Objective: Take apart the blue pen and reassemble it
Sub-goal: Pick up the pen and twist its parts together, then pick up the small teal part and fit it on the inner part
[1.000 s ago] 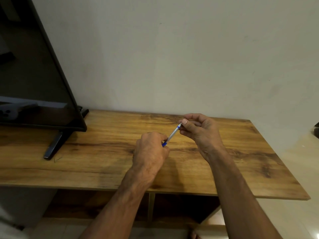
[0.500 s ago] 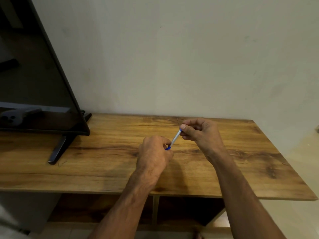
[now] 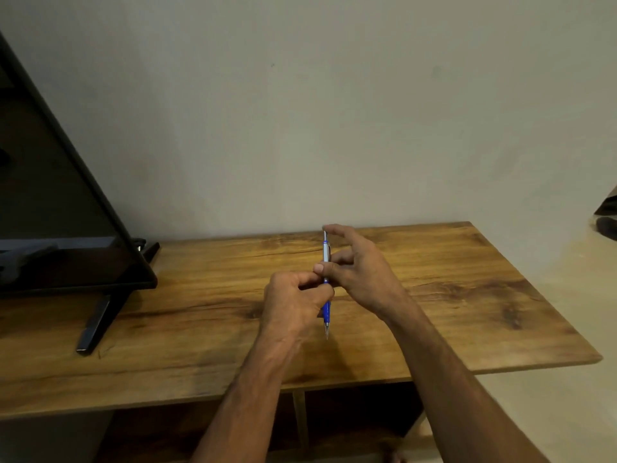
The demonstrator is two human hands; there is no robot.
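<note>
1. I'm looking down on a long wood-grain tabletop (image 3: pixel 450 295), with a black flat screen on a splayed foot (image 3: pixel 60 228) at its left end. No loose pen parts show on the bare wood.
2. My left hand (image 3: pixel 293 305) is curled round the lower blue grip, clenched on it. My right hand (image 3: pixel 357 272) pinches the silver upper barrel with thumb and a finger, forefinger up by the top end.
3. The slim blue-and-silver pen (image 3: pixel 326 262) stands near upright above the table between both hands, metal tip pointing down below my left fist.
4. My read: it looks whole, in one piece. I can't tell whether disassembly hasn't begun or reassembly is finishing.
</note>
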